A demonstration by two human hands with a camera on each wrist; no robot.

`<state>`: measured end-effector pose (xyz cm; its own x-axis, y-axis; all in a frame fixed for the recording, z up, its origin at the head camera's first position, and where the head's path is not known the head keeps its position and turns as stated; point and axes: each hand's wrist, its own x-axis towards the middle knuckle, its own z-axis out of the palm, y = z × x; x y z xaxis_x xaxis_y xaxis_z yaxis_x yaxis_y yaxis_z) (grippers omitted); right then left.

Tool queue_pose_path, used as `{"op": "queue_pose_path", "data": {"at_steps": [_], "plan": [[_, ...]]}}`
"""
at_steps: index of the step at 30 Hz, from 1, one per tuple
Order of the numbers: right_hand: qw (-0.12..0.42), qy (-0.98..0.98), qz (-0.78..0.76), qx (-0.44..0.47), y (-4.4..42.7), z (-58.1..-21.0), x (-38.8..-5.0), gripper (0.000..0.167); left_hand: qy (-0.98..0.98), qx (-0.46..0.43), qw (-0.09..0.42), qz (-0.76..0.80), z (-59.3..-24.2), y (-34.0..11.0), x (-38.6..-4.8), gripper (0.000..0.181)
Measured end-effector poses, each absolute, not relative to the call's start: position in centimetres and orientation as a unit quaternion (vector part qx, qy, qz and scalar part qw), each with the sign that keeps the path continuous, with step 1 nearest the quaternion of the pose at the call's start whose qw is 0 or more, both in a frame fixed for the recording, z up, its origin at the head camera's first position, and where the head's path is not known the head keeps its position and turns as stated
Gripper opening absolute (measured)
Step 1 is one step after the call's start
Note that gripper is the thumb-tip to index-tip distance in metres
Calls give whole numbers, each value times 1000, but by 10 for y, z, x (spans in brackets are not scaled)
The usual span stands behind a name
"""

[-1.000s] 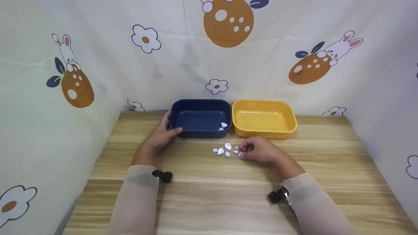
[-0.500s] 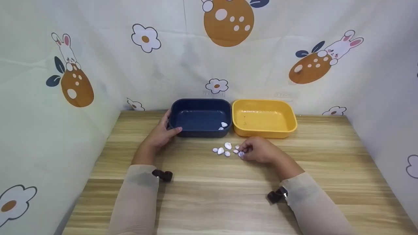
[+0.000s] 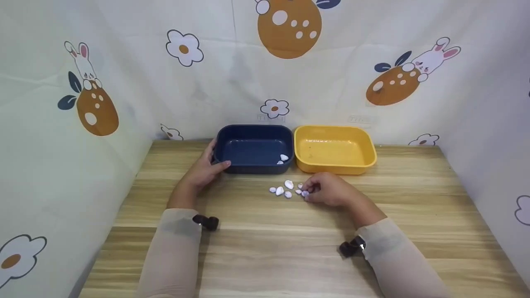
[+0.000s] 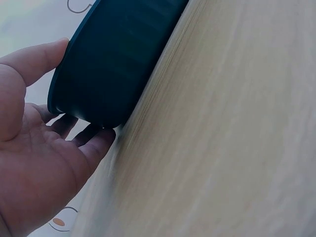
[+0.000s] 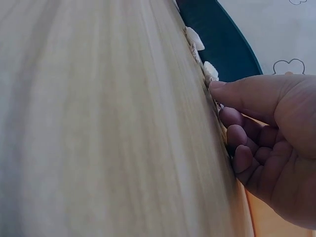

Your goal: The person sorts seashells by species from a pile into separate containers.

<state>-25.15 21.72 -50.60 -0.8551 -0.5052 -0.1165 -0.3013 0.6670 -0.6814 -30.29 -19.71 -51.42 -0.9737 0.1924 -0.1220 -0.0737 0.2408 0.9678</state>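
Head view: Nearly the same arrangement is showing as half a second ago; the white piece (image 3: pixel 305 194) beside the thumb of my right hand (image 3: pixel 329 191) is, at most, shifting slightly. No piece is visibly lifting, so the work is seemingly staying at the pick-up stage.
Patterned backdrop (image 3: pixel 232 82): Printed flowers and rabbits are decorating the cloth rising behind and at both sides.
Wooden table (image 3: pixel 265 248): Its pale grain is running crosswise beneath everything I am handling.
Blue container (image 3: pixel 256 169): It is standing upright at left, nearly or actually touching its neighbour; two white shell-like bits (image 3: pixel 284 157) are lying inside, at the near right corner.
Yellow container (image 3: pixel 335 169): It is standing upright at right; I am seeing only shine and small dark marks on its floor.
Left hand (image 3: pixel 205 167): I am grasping the blue one's left end, thumb pressing the rim, other fingers bracing the side.
Right fingers: They are curling beside the loose group; I cannot tell whether thumb and forefinger are pinching the piece or merely touching it.
Loose white pieces (image 3: pixel 288 184): Seven, counting the one beside my thumb, are lying on the wood, in front of the containers.
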Motion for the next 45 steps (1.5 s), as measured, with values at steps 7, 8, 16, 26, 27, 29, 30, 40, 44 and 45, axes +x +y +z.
{"op": "queue_pose_path", "data": {"at_steps": [7, 8, 16, 26, 27, 29, 30, 40, 44, 45], "plan": [[147, 895, -374, -193, 219, -492, -249, 20, 788, 27, 110, 605, -515, -198, -304, 100], [146, 894, -380, -185, 220, -490, -249, 21, 789, 25, 110, 604, -515, -198, -304, 100], [95, 904, -387, -153, 228, -472, -250, 16, 779, 28, 112, 616, -516, -198, -304, 100], [26, 909, -400, -113, 258, -462, -260, 23, 783, 25, 116, 611, -513, -198, -302, 102], [23, 910, -401, -103, 260, -461, -261, 23, 782, 25, 116, 612, -513, -198, -302, 102], [17, 911, -403, -81, 264, -460, -262, 25, 782, 26, 115, 612, -514, -198, -302, 102], [15, 912, -404, -69, 267, -460, -263, 26, 782, 26, 115, 613, -514, -198, -303, 102], [-18, 913, -406, -20, 278, -462, -268, 33, 781, 30, 111, 614, -514, -197, -302, 104], [-33, 912, -407, -20, 280, -465, -270, 36, 783, 30, 109, 612, -513, -197, -301, 102], [-34, 912, -409, -19, 280, -465, -270, 36, 783, 29, 108, 612, -514, -196, -300, 101]]}}
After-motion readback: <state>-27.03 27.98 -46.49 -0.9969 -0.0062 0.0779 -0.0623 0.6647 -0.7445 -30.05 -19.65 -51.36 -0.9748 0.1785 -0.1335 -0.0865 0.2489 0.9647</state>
